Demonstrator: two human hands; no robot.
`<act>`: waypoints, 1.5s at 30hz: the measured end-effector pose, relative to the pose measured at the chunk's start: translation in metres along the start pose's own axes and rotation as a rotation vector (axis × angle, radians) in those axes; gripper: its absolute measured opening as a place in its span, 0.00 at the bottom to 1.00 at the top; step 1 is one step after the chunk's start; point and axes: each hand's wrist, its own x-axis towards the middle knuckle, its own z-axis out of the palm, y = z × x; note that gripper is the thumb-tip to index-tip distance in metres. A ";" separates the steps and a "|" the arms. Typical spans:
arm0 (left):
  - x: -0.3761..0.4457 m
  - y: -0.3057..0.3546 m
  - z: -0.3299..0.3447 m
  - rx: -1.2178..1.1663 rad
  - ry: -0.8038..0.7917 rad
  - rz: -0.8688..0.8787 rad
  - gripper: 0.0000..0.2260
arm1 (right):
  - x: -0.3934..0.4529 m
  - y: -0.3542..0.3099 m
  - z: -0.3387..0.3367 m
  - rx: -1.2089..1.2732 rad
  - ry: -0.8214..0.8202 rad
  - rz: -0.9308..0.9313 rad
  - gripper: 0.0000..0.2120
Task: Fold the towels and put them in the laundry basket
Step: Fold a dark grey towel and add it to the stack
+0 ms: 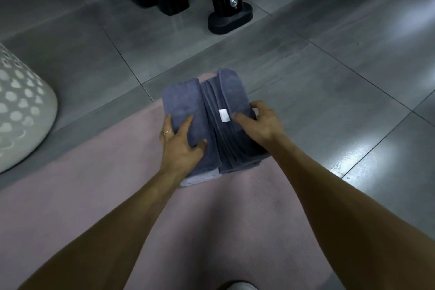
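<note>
Head view: blue-grey folded towels, white tag, held between both hands.

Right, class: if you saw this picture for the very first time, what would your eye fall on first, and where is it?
First, the bundle of folded blue-grey towels at the centre, over a pink mat, gripped from each side by the left hand and the right hand. A small white label stands out on the folds. At the left edge stands a white perforated laundry basket on the grey tiled floor.

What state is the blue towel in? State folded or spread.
Folded: the blue towel forms a compact bundle of stacked layers, gripped by both hands on the pink mat.
</note>
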 end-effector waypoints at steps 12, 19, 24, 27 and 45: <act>0.002 0.007 -0.007 -0.206 -0.017 -0.217 0.33 | 0.007 -0.018 -0.004 0.224 -0.116 -0.001 0.17; 0.001 0.007 -0.012 -0.126 -0.087 -0.164 0.34 | 0.001 0.011 0.001 -0.407 -0.209 -0.232 0.43; 0.005 0.006 -0.019 -0.154 -0.068 -0.116 0.33 | -0.021 0.017 0.013 -0.375 -0.229 -0.450 0.43; 0.004 0.000 -0.023 -0.033 -0.166 -0.089 0.35 | -0.026 0.026 0.020 -0.541 -0.201 -0.394 0.35; 0.033 0.018 -0.012 0.635 -0.477 0.066 0.54 | 0.002 -0.002 0.043 -1.002 -0.205 -0.700 0.37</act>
